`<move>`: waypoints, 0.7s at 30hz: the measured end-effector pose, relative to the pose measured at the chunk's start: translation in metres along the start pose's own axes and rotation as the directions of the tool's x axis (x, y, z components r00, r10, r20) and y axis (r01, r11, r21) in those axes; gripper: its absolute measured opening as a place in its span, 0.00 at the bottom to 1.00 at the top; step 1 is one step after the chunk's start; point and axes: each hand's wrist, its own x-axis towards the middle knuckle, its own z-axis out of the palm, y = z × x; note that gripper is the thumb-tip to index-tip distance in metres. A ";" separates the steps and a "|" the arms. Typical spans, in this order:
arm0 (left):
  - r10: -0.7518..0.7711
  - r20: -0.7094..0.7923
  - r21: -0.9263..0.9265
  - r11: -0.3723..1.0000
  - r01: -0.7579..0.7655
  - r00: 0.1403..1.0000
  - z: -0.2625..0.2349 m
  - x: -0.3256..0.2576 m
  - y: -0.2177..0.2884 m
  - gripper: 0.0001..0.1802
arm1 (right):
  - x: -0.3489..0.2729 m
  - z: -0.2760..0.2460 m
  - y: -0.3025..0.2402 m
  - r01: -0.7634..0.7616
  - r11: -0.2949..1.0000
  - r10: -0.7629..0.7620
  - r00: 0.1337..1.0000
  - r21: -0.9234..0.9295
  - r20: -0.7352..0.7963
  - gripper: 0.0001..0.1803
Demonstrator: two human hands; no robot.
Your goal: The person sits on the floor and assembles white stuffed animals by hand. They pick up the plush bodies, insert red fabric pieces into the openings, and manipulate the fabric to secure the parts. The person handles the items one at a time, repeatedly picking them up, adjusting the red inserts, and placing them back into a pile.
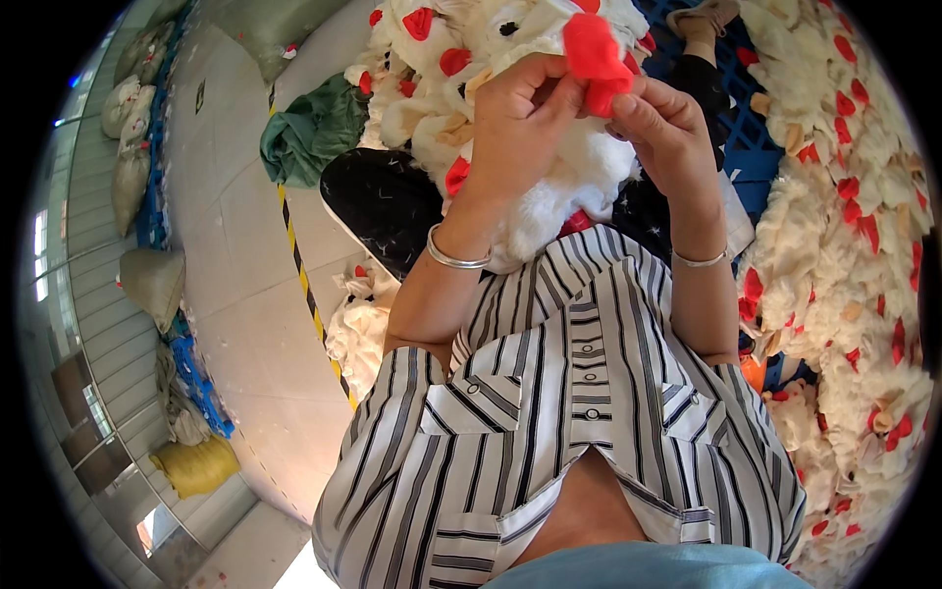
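A soft red plush piece (595,51) is raised over my lap, pinched between both hands. My left hand (525,118) grips its left side between thumb and fingers. On the other side, my right hand (669,126) has thumb and forefinger closed on its lower right part. Below the hands, a white furry plush skin (549,206) lies across my lap. I cannot tell whether the red piece is joined to it. More limp white plush skins (491,39) with red parts and dark eye spots are heaped just beyond.
A large pile of white and red plush skins (824,245) runs along the right. A green cloth sack (319,128) lies left of my knee, by a yellow-black floor tape (304,265). Stuffed sacks (152,285) and blue pallets (191,368) line the far left.
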 end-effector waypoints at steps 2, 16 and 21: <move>0.049 0.089 -0.022 0.999 -0.047 0.995 -0.004 0.000 -0.004 0.08 | 0.000 -0.006 -0.001 -0.013 0.999 0.012 0.999 0.047 0.039 0.12; 0.161 0.034 0.321 0.933 -0.163 0.986 -0.031 0.029 0.024 0.08 | 0.032 -0.047 -0.052 0.358 0.701 -0.296 0.933 -0.617 0.205 0.08; 0.160 0.103 0.173 0.969 -0.176 0.982 -0.013 0.023 0.014 0.08 | 0.031 0.017 -0.077 0.425 0.422 -0.273 0.902 -0.801 0.335 0.21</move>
